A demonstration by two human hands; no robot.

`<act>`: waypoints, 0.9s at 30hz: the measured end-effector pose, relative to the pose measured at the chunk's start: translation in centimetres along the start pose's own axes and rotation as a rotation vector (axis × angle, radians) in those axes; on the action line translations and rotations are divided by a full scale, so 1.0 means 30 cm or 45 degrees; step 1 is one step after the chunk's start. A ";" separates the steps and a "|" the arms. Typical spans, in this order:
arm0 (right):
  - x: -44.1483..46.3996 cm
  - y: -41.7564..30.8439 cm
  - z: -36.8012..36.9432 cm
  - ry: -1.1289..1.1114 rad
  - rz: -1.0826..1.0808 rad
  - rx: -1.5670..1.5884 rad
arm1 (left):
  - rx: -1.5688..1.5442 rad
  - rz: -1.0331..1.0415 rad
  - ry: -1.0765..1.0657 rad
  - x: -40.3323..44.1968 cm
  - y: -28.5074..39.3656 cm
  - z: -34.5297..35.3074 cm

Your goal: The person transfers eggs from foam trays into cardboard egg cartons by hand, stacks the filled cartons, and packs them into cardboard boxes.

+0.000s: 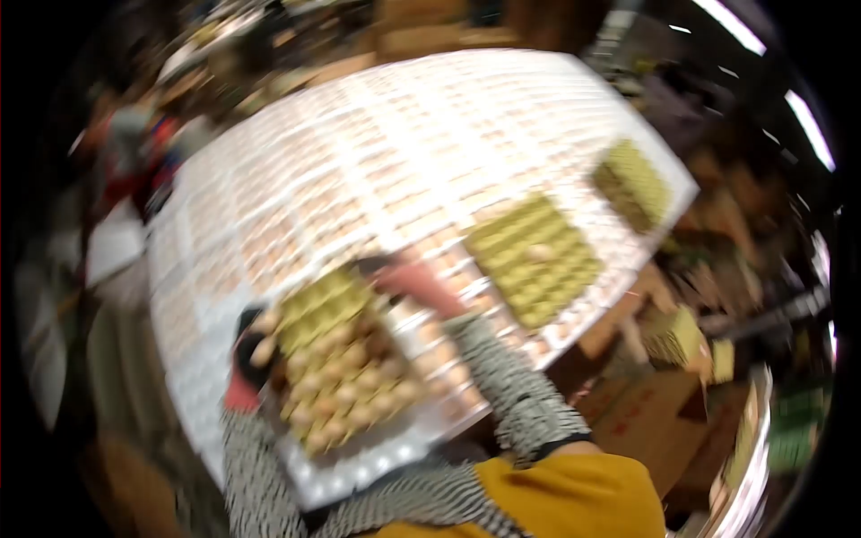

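Note:
A yellow-green egg tray (323, 309) lies in front of me, its near part filled with brown eggs (350, 386) and its far part with bare cups. At its left edge, my left hand (249, 354), in a dark glove with a pink cuff, is curled around a couple of eggs (265, 336). My right hand (404, 276), in a similar pink and dark glove, reaches the tray's far right corner. Motion smears its fingers, so their closure and any contents are unclear. Under the tray is a large white table surface (345, 480) with rows of egg-filled trays.
To the right, a yellow-green tray stack (534, 260) bears a single egg. Another stack (632, 184) stands at the table's far right. Cardboard boxes (646, 417) crowd the floor at right. A blurred person (134, 152) is at far left.

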State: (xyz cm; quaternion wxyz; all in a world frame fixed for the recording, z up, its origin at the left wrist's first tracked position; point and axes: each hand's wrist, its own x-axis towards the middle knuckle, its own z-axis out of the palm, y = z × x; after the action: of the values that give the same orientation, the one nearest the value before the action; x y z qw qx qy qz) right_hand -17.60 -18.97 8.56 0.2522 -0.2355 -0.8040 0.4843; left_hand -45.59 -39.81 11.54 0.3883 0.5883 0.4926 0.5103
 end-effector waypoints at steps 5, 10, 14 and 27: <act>-0.018 -0.103 0.206 -0.168 -0.172 -1.262 | 1.440 -0.317 -0.370 0.044 0.055 0.112; 0.047 -0.045 0.225 -0.336 -0.490 -1.424 | 1.963 -0.366 -0.685 0.081 0.014 0.191; 0.040 -0.067 0.098 -0.419 -0.300 -0.848 | 1.695 0.160 -0.176 -0.037 -0.131 0.115; 0.385 -0.365 0.980 -0.481 0.681 0.988 | 0.472 -0.652 1.249 -0.862 -0.340 -0.735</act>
State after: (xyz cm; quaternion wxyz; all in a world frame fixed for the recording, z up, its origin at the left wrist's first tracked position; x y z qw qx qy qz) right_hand -46.50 -35.77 8.56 0.0384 -0.2303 -0.5080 0.8291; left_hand -68.98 -63.89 0.04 0.1162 0.2035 0.8225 0.5182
